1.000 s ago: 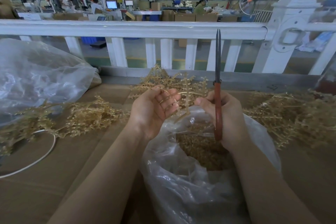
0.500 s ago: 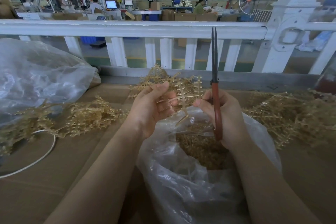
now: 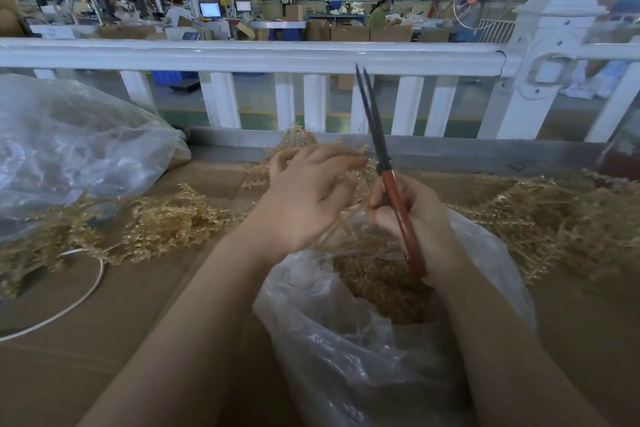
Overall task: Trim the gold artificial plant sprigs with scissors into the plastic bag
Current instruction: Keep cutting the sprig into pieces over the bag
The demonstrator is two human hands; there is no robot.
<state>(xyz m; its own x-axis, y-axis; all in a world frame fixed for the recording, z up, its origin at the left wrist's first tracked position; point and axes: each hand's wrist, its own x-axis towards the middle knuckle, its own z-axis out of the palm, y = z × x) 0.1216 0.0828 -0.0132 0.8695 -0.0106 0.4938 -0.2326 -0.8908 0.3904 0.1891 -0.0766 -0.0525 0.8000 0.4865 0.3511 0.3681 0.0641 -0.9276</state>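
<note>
— So where is the sprig (image 3: 341, 236)?
— Over the mouth of the plastic bag (image 3: 346, 340), its stem running between both hands; the left hand (image 3: 304, 198) has fingers loosely spread above it; whether it pinches the sprig I cannot tell.
— And the scissors (image 3: 384, 163)?
— Gripped in the right hand (image 3: 415, 222), blades up, slightly parted.
— How will it handle?
— Probably light, springy, brittle-tipped; hold the bare stem, not the fronds.
</note>
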